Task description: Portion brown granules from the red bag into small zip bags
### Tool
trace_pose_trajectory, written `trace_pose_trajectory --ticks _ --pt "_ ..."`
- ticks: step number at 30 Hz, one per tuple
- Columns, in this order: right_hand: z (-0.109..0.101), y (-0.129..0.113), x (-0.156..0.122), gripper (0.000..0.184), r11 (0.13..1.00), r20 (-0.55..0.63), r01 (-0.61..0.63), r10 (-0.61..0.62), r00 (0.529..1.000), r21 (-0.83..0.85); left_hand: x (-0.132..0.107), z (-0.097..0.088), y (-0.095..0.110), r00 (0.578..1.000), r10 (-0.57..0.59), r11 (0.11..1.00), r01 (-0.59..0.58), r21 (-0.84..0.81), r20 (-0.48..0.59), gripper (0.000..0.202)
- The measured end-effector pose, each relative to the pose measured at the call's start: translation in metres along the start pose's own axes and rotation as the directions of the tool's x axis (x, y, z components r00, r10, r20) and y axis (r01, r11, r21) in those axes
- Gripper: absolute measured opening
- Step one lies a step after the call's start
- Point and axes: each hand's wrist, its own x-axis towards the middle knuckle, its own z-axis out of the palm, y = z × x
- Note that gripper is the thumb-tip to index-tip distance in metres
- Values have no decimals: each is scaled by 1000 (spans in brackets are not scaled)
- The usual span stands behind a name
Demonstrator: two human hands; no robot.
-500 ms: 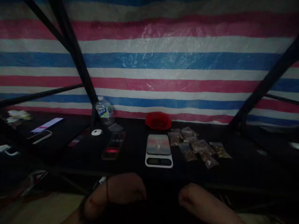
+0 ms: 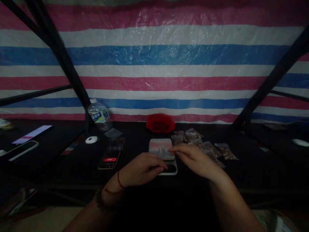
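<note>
A white digital scale (image 2: 152, 155) with a shiny, reflective plate stands in the middle of the black table. My left hand (image 2: 147, 168) reaches over its lower left corner, fingers stretched, the tips at the display panel. Nothing shows in that hand. From the right, my right hand (image 2: 194, 158) extends over the plate's right edge, its fingers out and holding nothing visible. Whether its fingertips touch the plate I cannot tell. Several small clear bags (image 2: 226, 151) of brownish pieces lie right of the scale, some partly covered by my right hand.
Behind the scale sits a red bag (image 2: 160, 123) with its mouth open. At left are a plastic bottle (image 2: 100, 116), an empty clear bag (image 2: 113, 132), a phone (image 2: 108, 163) and a white round object (image 2: 91, 140). Black metal bars (image 2: 65, 59) slant up at both sides before a striped sheet (image 2: 166, 58).
Both my hands have risen from the table's near edge to the scale, and their curled fingers have stretched out. The view has shifted slightly; the things on the table stay in place.
</note>
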Motion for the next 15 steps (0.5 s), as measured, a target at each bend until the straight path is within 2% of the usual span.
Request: trace_pose_trajectory --ticks 1,3,8,15 --pt "2 2 0 30 1000 -49 -9 10 999 4 -2 5 0 999 24 1000 -24 0 27 22" --pt "9 5 -2 28 999 -61 -24 25 998 20 -4 15 0 992 79 996 -81 23 96 22" --pt "29 5 -3 24 998 107 -29 23 994 51 -5 29 -3 981 95 986 -116 120 170 22" --pt "40 -4 1 23 996 125 14 -25 992 86 -7 37 -9 966 109 978 -147 150 235 21"
